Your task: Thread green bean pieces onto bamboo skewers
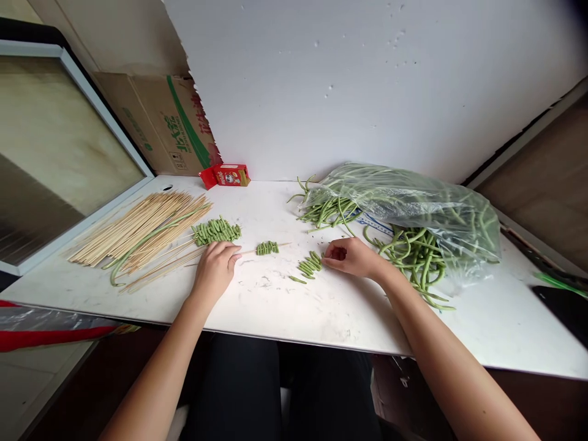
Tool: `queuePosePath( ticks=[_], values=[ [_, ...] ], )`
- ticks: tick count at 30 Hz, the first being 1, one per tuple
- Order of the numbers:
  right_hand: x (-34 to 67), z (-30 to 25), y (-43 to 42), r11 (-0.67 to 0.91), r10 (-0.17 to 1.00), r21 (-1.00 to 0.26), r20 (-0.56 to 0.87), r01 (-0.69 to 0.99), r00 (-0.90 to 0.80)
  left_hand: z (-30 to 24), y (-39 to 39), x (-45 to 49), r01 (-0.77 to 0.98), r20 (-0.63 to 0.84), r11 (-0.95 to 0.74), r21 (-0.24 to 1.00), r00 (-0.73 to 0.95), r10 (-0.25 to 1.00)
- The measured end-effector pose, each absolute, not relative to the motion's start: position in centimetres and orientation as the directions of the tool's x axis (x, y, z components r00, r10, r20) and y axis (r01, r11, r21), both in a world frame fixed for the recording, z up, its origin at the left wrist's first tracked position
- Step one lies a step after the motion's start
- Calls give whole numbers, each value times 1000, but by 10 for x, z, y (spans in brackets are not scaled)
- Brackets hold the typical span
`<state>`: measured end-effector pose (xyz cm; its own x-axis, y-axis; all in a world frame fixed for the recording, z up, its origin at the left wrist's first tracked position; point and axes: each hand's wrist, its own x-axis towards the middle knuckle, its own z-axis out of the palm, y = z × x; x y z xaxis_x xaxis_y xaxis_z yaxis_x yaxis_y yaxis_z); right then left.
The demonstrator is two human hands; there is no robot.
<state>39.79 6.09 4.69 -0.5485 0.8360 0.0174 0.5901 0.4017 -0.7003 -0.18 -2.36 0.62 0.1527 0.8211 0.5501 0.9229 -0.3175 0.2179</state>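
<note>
My left hand [215,269] is closed on a thin wooden skewer [248,252], which points right across the white table. A row of short green bean pieces [267,247] is threaded crosswise near its tip. Just behind that hand lie loaded skewers of bean pieces [215,230], packed side by side. My right hand [351,257] has its fingers curled and pinched at the right edge of a small group of loose bean pieces [310,264]; what is between the fingertips, if anything, is hidden. One more loose piece [297,280] lies nearer the front.
A large bundle of bare skewers [142,226] with a long bean [138,245] across it lies left. On the right, long green beans [422,260] spill from a clear plastic bag [413,196]. A red box [232,175] and a cardboard carton [160,122] stand behind; a framed panel [59,153] leans left.
</note>
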Motion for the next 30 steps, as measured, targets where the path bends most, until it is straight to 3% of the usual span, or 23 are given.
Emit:
queuePosePath(
  ticks=[8,14,30],
  values=[
    [396,51,59,384,846,-673,-18,632,-533,3,-24,-1,949,528,-256,182,125,840],
    [393,51,56,421,853,-632,32,650,-522,5,-26,2,962,525,-229,146,121,842],
    [400,51,59,426,844,-646,31,634,-536,4,-30,3,939,569,-252,234,78,819]
  ],
)
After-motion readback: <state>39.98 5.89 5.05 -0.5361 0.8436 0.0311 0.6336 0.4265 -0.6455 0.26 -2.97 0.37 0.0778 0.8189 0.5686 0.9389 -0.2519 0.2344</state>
